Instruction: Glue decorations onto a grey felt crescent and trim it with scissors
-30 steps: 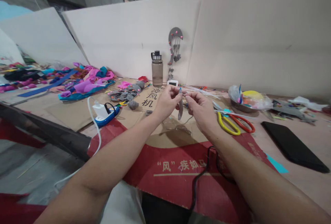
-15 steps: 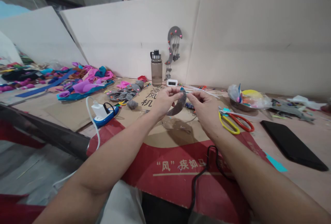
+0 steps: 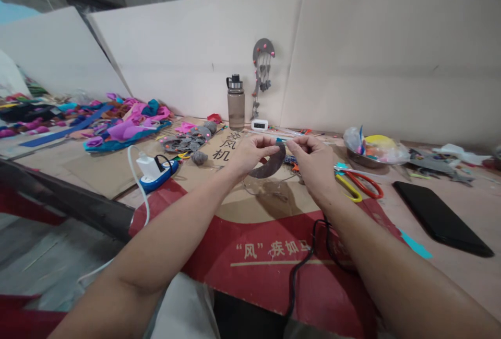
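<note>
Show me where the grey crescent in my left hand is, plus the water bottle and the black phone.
Grey crescent (image 3: 273,166): head view, on its curved body.
Water bottle (image 3: 236,105): head view, mid-body.
Black phone (image 3: 441,218): head view, middle of its upward face.

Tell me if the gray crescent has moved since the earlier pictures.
Yes: the gray crescent has turned, its lower end swinging left relative to the white digital display.
</note>
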A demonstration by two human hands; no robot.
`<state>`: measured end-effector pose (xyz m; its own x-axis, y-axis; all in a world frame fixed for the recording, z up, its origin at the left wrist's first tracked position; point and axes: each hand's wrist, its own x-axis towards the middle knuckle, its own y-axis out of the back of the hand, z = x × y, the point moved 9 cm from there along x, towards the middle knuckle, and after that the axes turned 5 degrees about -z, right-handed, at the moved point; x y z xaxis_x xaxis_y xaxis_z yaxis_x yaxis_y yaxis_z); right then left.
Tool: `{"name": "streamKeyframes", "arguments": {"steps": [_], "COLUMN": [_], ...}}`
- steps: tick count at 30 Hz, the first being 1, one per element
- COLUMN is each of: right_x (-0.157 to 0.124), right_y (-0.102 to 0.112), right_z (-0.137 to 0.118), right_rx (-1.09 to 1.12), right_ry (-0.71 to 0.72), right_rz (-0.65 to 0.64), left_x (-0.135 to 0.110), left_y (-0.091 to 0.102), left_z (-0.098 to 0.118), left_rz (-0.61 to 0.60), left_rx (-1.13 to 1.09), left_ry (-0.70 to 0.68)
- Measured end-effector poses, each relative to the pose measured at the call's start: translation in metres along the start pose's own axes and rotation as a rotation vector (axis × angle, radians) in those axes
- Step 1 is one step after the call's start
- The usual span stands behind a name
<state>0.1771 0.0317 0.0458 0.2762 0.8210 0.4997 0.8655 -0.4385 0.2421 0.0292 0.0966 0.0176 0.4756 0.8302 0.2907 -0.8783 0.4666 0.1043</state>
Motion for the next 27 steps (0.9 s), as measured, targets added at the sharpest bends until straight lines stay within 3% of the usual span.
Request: {"name": "streamKeyframes", "arguments": {"steps": [8,15,23,27], "right_x": [0.002,0.0,-0.006,-0.007], "right_y": [-0.004,-0.016,-0.036,-0.041], "right_z": [0.01,0.017,0.029,0.031], "right_rx": [0.098,0.12,0.374,0.393], "right_ry": [-0.013,-0.027,-0.119,-0.124], "right_rz": [-0.01,-0.118,-0.236,-0.261], "left_x": [0.0,0.003,0.004,0.001], "left_y": [-0.003,0.007,0.007,0.009], "left_z": [0.003,0.008,0.012,0.017], "left_rz": [-0.033,-0.039,-0.115,-0.07], "left_rx": [0.01,0.05,0.158,0.199], "left_ry": [-0.013,-0.069,-0.091,-0.083]}}
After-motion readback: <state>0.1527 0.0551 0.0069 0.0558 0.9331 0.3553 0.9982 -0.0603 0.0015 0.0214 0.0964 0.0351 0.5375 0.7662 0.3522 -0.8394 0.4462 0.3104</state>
